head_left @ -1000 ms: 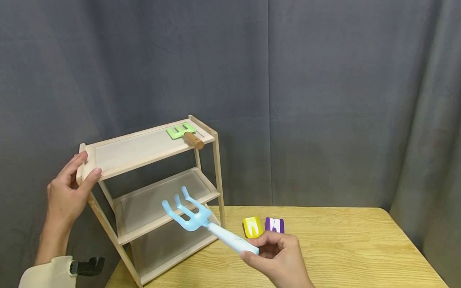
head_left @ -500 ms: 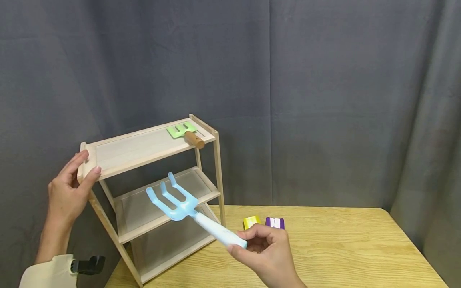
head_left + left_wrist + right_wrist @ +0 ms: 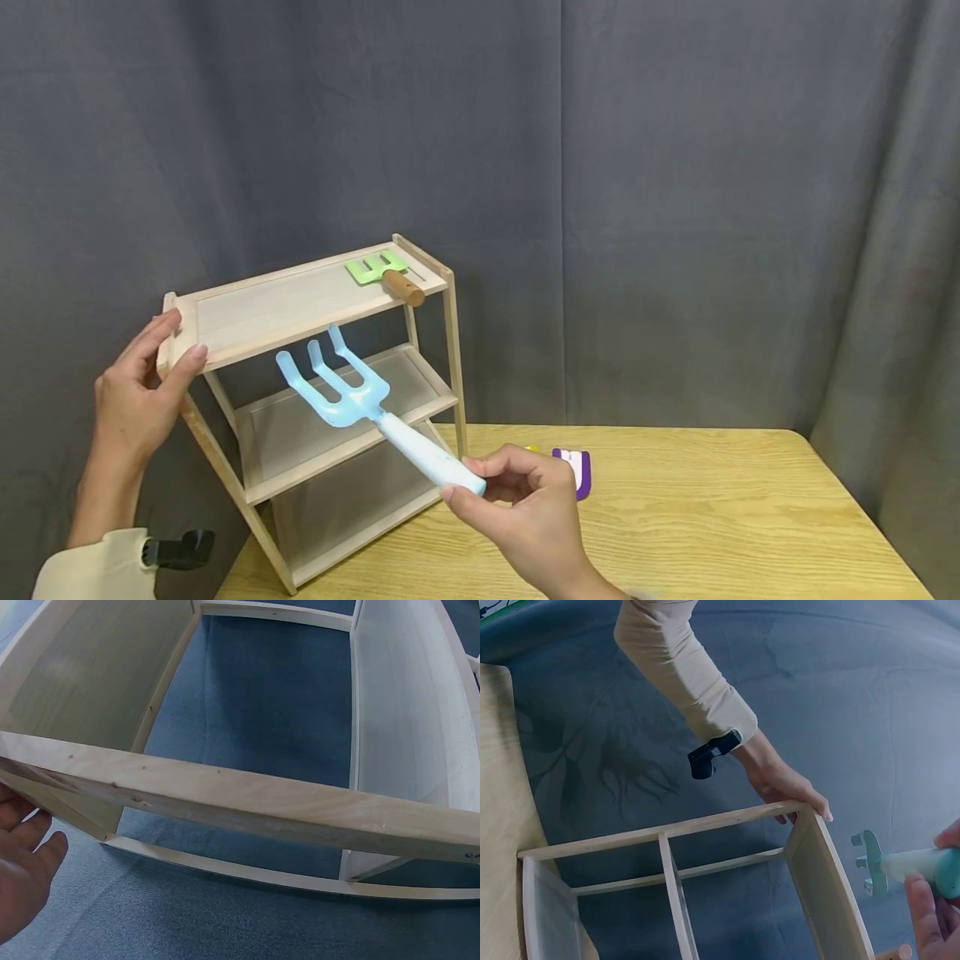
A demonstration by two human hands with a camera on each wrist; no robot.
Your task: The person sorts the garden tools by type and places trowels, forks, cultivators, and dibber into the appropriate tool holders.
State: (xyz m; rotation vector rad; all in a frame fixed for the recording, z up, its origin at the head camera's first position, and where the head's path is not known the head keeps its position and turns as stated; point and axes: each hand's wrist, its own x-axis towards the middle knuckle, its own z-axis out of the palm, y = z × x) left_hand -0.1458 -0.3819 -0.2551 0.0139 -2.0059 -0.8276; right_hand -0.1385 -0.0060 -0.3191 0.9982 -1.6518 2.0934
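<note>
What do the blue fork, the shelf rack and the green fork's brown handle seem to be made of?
Blue fork: painted metal or plastic; its smooth, shiny surface leaves that open.
Shelf rack: pale wood, seemingly unpainted, with faint grain visible up close.
Brown handle: probably smooth wood, judging by its tan colour.

Left grip (image 3: 24, 874) at wooden shelf (image 3: 225, 791)

Two three-pronged forks: one pale-blue, white-handled fork (image 3: 392, 428), one green, brown-handled fork (image 3: 394, 280). One three-tiered wooden rack (image 3: 270, 315), one purple-and-white piece (image 3: 582, 477), one barely visible yellow piece (image 3: 532, 448), one wood-grain table (image 3: 712, 500).
</note>
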